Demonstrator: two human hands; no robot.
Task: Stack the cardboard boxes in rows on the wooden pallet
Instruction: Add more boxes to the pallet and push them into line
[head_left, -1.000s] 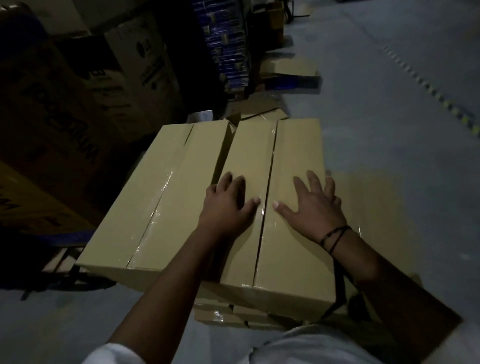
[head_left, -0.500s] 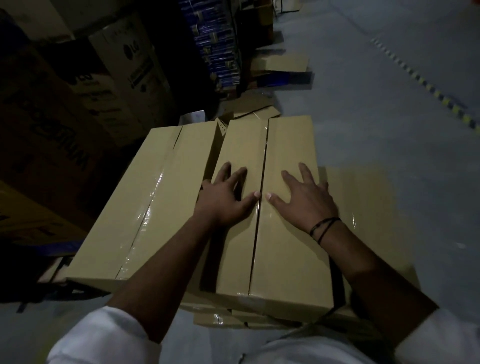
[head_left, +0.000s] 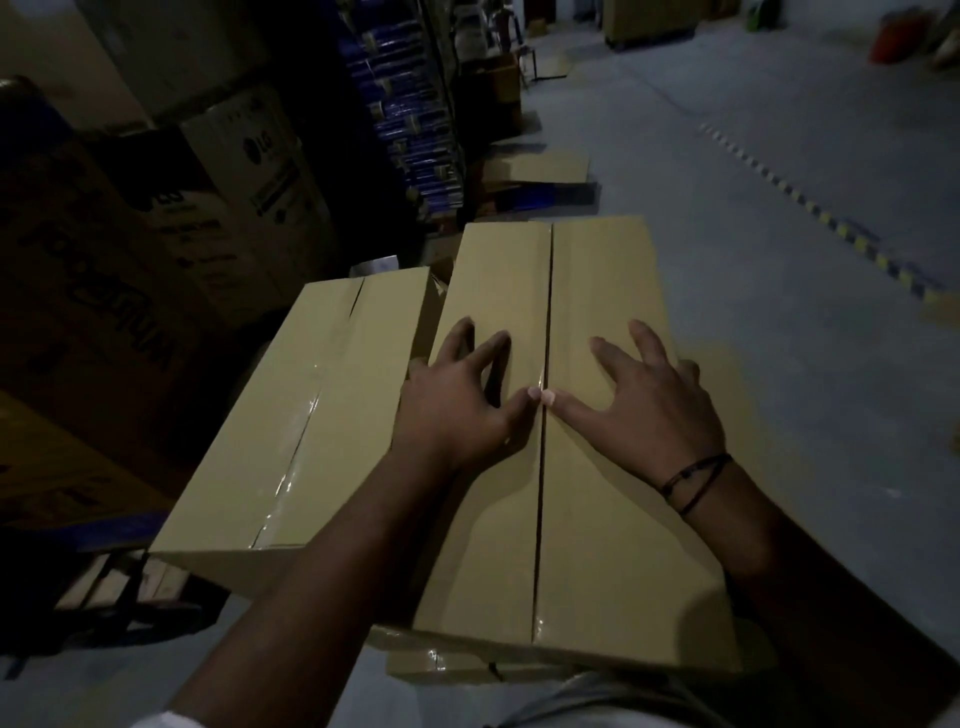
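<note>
Near box (head_left: 587, 467): we see it under both hands, flaps closed, seam running 12 to 6 o'clock.
Lower boxes (head_left: 447, 665): we see only a strip at 6 o'clock, under the near box.
Second box (head_left: 291, 426): at 9 o'clock of the near box, just beside it, with a dark gap at the far end.
Wooden pallet (head_left: 114, 577): slats show at 8 o'clock, below the second box's near corner.
Left hand (head_left: 457, 410): flat on the left flap, fingers apart and straight, clamped on nothing.
Right hand (head_left: 649, 410): flat on the right flap, fingers apart. Thumb tips meet at the seam.
Wrist cords (head_left: 696, 478): dark, on the right wrist.
Floor (head_left: 779, 312): grey, from 1 to 4 o'clock. Striped line (head_left: 810, 208) at 2 o'clock.
Printed cartons (head_left: 260, 171): at 10 o'clock, in shadow.
Blue wrapped stack (head_left: 405, 104): at 12 o'clock, with flat cardboard (head_left: 535, 166) just right of it.
</note>
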